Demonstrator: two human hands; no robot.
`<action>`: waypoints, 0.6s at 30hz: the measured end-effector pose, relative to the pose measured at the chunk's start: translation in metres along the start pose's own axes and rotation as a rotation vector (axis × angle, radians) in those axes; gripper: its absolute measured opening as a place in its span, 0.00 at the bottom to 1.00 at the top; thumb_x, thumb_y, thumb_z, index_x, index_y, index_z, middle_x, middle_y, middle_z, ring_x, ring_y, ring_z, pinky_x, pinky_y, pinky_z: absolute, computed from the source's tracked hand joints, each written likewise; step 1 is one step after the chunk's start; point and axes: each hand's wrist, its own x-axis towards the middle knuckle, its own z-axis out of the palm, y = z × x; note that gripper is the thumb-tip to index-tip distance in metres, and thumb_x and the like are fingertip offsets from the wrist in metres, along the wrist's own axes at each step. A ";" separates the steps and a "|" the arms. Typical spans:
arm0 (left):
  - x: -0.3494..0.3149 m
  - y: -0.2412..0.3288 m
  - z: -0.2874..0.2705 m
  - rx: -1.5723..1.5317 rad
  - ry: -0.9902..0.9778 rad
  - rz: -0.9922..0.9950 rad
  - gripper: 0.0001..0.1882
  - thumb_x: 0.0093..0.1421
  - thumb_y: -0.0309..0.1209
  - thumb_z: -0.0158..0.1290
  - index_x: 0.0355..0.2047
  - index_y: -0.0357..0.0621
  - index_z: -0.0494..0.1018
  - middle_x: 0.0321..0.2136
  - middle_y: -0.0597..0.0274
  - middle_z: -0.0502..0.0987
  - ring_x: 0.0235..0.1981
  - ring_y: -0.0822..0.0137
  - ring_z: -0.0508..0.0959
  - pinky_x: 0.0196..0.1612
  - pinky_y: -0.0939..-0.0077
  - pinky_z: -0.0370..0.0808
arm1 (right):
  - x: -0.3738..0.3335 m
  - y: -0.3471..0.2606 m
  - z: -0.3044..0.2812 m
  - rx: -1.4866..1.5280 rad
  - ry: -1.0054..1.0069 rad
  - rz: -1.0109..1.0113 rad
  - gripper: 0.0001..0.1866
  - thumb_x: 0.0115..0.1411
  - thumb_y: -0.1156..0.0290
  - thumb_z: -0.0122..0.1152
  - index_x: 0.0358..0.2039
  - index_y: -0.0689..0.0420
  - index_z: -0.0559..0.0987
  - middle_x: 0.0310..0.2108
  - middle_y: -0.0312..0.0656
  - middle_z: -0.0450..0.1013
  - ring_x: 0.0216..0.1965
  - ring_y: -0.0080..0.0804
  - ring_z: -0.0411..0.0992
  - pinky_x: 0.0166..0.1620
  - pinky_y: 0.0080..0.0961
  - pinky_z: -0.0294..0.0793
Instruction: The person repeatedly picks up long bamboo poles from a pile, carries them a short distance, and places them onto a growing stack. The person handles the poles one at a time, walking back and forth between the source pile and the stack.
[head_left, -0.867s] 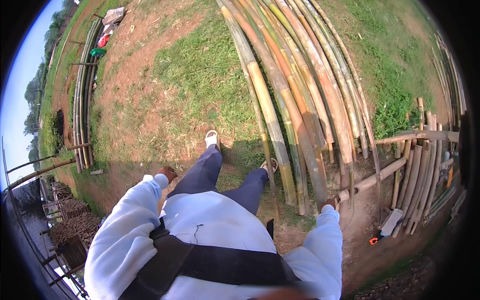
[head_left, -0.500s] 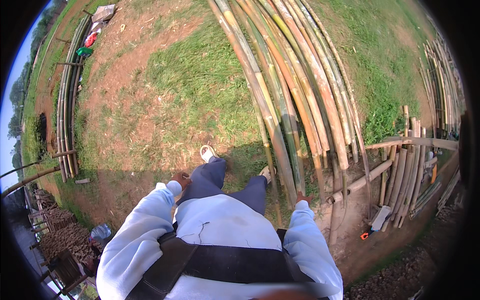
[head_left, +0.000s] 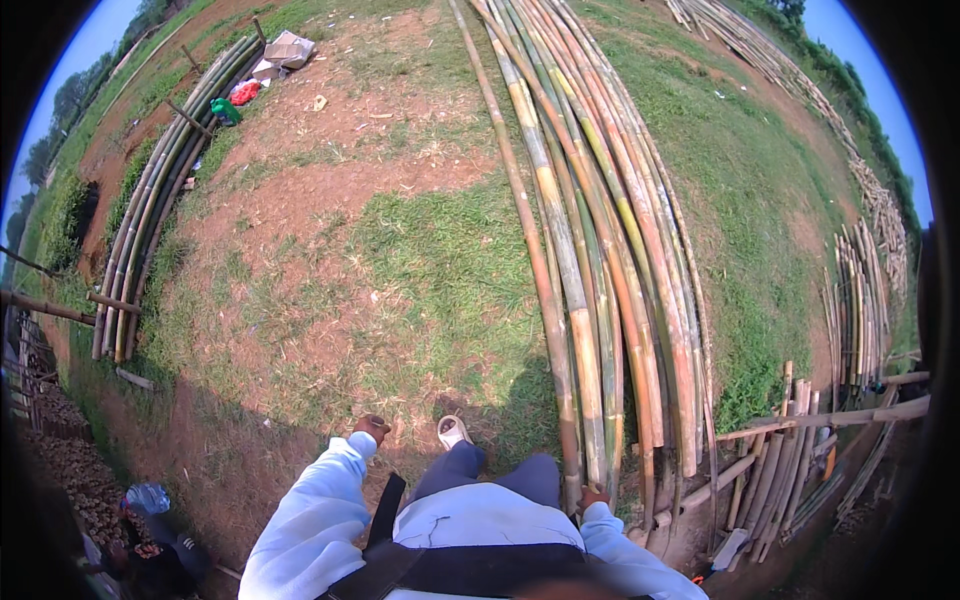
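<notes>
My left hand (head_left: 372, 428) hangs over the ground at the end of a light blue sleeve. Its fingers are curled in, and nothing shows in them. My right hand (head_left: 594, 496) is at the near end of a long bamboo pole (head_left: 574, 290), its fingers closed against it, though partly hidden. That pole lies in a bundle of several long green, yellow and brown bamboo poles (head_left: 650, 300) stretching away ahead. Left of it runs a thinner brown pole (head_left: 527, 220), its near end beside my right hand.
More bamboo poles (head_left: 165, 200) lie at the far left, beside a green container (head_left: 226, 112), a red bag (head_left: 244, 93) and cardboard (head_left: 288, 50). A rail (head_left: 840, 418) with upright poles stands at right, near a white-bladed saw (head_left: 730, 549). Another person (head_left: 160, 560) is at lower left.
The view has tilted up, showing more ground and more of the poles' length. My hands sit lower in the picture, the right one still at the pole ends.
</notes>
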 end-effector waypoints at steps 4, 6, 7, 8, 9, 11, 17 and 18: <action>0.031 0.014 0.010 -0.029 -0.145 -0.158 0.19 0.42 0.42 0.58 0.32 0.43 0.73 0.26 0.54 0.76 0.29 0.60 0.76 0.37 0.70 0.71 | -0.036 -0.048 0.064 -0.687 0.029 -0.514 0.27 0.41 0.68 0.62 0.45 0.58 0.69 0.41 0.50 0.69 0.38 0.43 0.69 0.39 0.32 0.71; 0.046 0.051 0.010 -0.057 -0.207 -0.066 0.18 0.43 0.41 0.58 0.32 0.44 0.73 0.23 0.57 0.76 0.26 0.64 0.76 0.34 0.72 0.72 | -0.050 -0.072 0.101 -0.653 0.052 -0.381 0.26 0.42 0.68 0.61 0.45 0.58 0.69 0.40 0.49 0.70 0.38 0.41 0.70 0.40 0.30 0.71; 0.056 0.077 0.008 -0.044 -0.199 -0.017 0.18 0.43 0.40 0.57 0.33 0.43 0.73 0.23 0.57 0.76 0.26 0.65 0.76 0.34 0.72 0.72 | -0.054 -0.082 0.116 -0.652 0.062 -0.320 0.26 0.42 0.69 0.61 0.45 0.58 0.69 0.39 0.49 0.70 0.38 0.39 0.70 0.40 0.28 0.71; 0.067 0.104 0.006 -0.078 -0.219 0.049 0.18 0.44 0.39 0.56 0.34 0.42 0.73 0.23 0.56 0.76 0.27 0.65 0.76 0.34 0.73 0.72 | -0.056 -0.092 0.128 -0.798 0.110 -0.449 0.23 0.43 0.70 0.59 0.43 0.59 0.71 0.36 0.46 0.72 0.39 0.38 0.71 0.41 0.26 0.71; 0.078 0.131 0.002 -0.108 -0.204 0.109 0.19 0.44 0.39 0.56 0.35 0.41 0.72 0.25 0.54 0.76 0.27 0.65 0.76 0.34 0.74 0.72 | -0.056 -0.103 0.138 -0.806 0.058 -0.451 0.22 0.43 0.70 0.59 0.42 0.58 0.72 0.36 0.47 0.72 0.38 0.39 0.71 0.42 0.28 0.70; 0.105 0.181 -0.009 -0.270 -0.215 0.215 0.18 0.44 0.37 0.56 0.34 0.41 0.71 0.26 0.55 0.76 0.26 0.65 0.76 0.33 0.74 0.72 | -0.047 -0.124 0.154 -0.813 -0.007 -0.409 0.21 0.42 0.69 0.58 0.40 0.57 0.72 0.35 0.49 0.72 0.38 0.40 0.71 0.43 0.31 0.68; 0.184 0.272 -0.071 -0.188 -0.092 0.221 0.17 0.44 0.35 0.56 0.34 0.40 0.71 0.28 0.54 0.75 0.31 0.63 0.75 0.35 0.73 0.71 | 0.027 -0.232 0.225 -1.648 -0.130 -0.429 0.21 0.47 0.61 0.47 0.44 0.50 0.68 0.40 0.47 0.69 0.40 0.51 0.66 0.42 0.44 0.63; 0.188 0.273 -0.084 -0.133 -0.069 0.170 0.16 0.45 0.34 0.55 0.34 0.39 0.71 0.26 0.55 0.75 0.27 0.66 0.75 0.30 0.74 0.72 | 0.041 -0.255 0.239 -1.673 -0.159 -0.454 0.21 0.48 0.60 0.45 0.45 0.48 0.67 0.41 0.47 0.68 0.40 0.53 0.65 0.42 0.46 0.62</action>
